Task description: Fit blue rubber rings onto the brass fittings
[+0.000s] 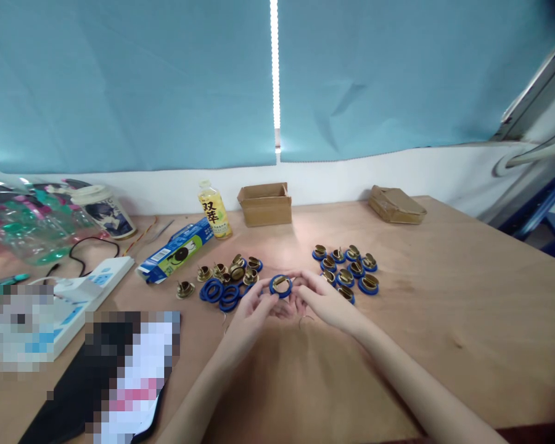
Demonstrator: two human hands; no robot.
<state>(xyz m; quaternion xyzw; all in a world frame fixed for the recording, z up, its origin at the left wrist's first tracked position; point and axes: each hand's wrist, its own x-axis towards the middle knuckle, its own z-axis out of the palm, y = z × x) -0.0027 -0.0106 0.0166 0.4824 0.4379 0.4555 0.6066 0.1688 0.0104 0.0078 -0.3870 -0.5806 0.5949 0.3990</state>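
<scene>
Between my two hands, at the middle of the table, is a blue ring with a brass-coloured metal fitting (281,286) inside it. My left hand (254,308) grips its left edge between thumb and fingers. On the opposite edge the fingers of my right hand (321,296) are pressed, other fingers curling below. Just left of my left hand lie several loose blue rings (229,297) and brass fittings without rings (185,289). Beyond my right hand stands a group of several brass fittings with blue rings around them (356,269), some partly hidden by that hand.
Toward the back stand a yellow-labelled bottle (215,213), a blue carton (176,251), an open cardboard box (265,206) and a second cardboard box (396,205). At left are a power strip (95,287), a cup (105,213), clear plastic bottles (41,225) and a blurred dark flat item (87,382).
</scene>
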